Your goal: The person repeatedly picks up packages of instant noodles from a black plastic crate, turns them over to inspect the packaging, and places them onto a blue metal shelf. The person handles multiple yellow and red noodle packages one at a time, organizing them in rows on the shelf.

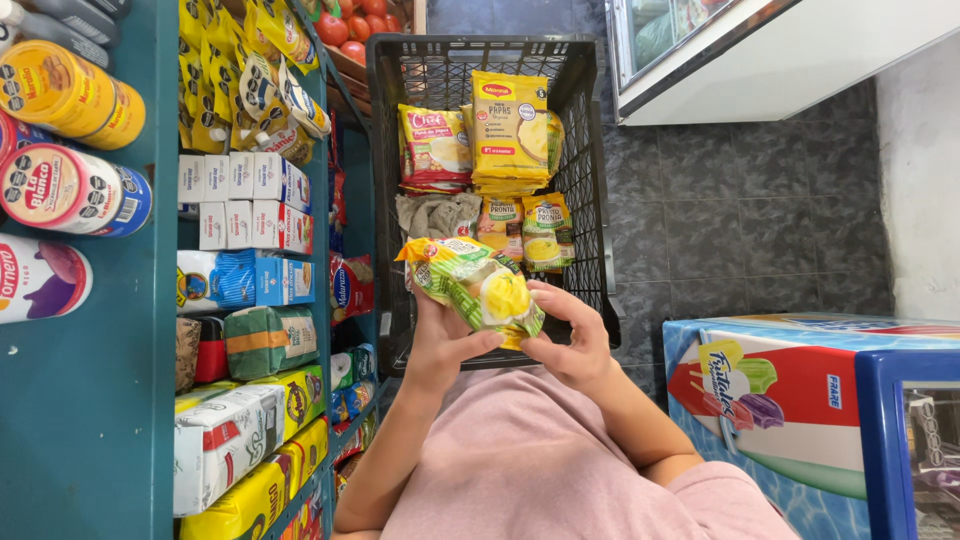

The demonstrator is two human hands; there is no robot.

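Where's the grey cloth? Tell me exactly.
In the head view, the grey cloth lies inside the black crate, on its left side, below a yellow packet and just above the packets in both hands.

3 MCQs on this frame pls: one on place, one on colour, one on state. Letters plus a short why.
1. Where is the black crate?
A. on the floor beside the teal shelf unit
B. on top of the freezer
C. on a shelf

2. Main colours of the packet stack in the hands?
A. red and black
B. green and yellow
C. blue and white

3. How is the stack held?
A. left hand only
B. lying loose in the crate
C. between left hand and right hand

Answers: 1 A, the crate stands on grey tiles next to the shelves. 2 B, green wrappers with yellow print. 3 C, both hands' fingers wrap it.
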